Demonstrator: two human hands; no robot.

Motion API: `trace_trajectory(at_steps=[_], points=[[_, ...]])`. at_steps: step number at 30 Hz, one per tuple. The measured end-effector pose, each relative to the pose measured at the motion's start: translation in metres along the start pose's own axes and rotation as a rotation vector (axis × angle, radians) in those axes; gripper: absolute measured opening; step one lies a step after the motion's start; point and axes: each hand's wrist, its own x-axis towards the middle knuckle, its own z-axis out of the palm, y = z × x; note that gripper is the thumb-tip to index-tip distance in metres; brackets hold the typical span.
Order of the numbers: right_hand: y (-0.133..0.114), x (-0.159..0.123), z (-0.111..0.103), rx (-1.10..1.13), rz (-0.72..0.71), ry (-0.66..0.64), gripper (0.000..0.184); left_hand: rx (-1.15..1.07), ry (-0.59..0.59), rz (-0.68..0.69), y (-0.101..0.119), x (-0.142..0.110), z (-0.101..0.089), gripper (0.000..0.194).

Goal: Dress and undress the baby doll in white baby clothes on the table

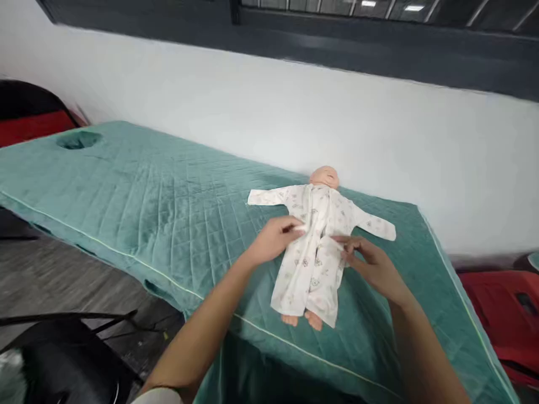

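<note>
A baby doll (pixel 325 175) lies on its back, its head toward the wall and its bare feet toward me. It wears white printed baby clothes (pixel 301 280) with long sleeves spread out to both sides. The front has a seam or opening down the middle. My left hand (pixel 275 238) pinches the fabric at the doll's waist on the left side. Across from it, my right hand (pixel 370 264) has thumb and fingers closed on the edge of the cloth on the right side.
A green quilted cover (pixel 168 196) spreads over the long bed, which has a round hole (pixel 80 140) at its far left. A white wall (pixel 210 101) runs along the back. Red cases or chairs (pixel 505 314) stand at the right, a black chair (pixel 63 359) at lower left.
</note>
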Motion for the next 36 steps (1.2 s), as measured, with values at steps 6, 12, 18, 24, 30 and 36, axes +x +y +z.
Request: trace_trajectory(at_steps=[6, 12, 18, 24, 30, 36], points=[[0.014, 0.022, -0.005, 0.061, -0.041, 0.243, 0.02, -0.025, 0.208, -0.037, -0.02, 0.031, -0.008, 0.028], [0.011, 0.113, -0.002, -0.195, 0.006, 0.668, 0.018, 0.098, 0.469, -0.138, -0.046, 0.118, -0.01, 0.021], [0.015, 0.158, 0.002, -0.406, 0.057, 0.653, 0.025, -0.095, 0.219, -0.105, -0.035, 0.156, -0.006, 0.025], [0.015, 0.16, 0.004, -0.476, 0.172, 0.553, 0.027, 0.152, 0.112, -0.203, -0.025, 0.162, -0.016, 0.01], [0.023, 0.162, 0.001, -0.148, 0.147, 0.602, 0.021, 0.166, 0.167, -0.094, -0.022, 0.169, -0.009, 0.01], [0.03, 0.162, 0.002, 0.322, 0.058, 0.589, 0.022, -0.006, 0.326, -0.051, -0.031, 0.174, 0.015, 0.012]])
